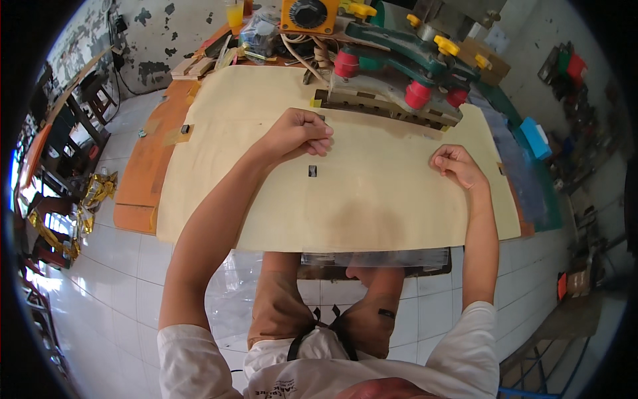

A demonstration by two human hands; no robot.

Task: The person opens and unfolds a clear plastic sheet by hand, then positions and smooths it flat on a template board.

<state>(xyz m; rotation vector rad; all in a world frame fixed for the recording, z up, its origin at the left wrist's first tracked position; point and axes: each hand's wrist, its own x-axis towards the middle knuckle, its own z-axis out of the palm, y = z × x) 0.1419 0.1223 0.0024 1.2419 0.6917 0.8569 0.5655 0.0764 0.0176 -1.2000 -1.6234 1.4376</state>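
Note:
My left hand (300, 135) is just in front of the machine's bar, low over a pale yellow sheet (206, 186) that covers the table. Its fingers are curled together, and whatever they hold cannot be made out. Off to the right, my right hand (458, 166) is also closed, thumb against bent fingers, its contents hidden. Between the hands a faint, slightly different patch shows on the sheet; I cannot tell if it is clear film. A small dark block (312, 171) lies below my left hand. The machine (392, 106) has green arms, yellow knobs and red cylinders.
Clear plastic sheets (375, 258) lie under the table's front edge, above my lap. At the right table side are more clear sheets (522, 159) and a blue box (535, 137). An orange device (309, 16), a bagged bundle (260, 33) and a yellow drink (234, 13) stand behind.

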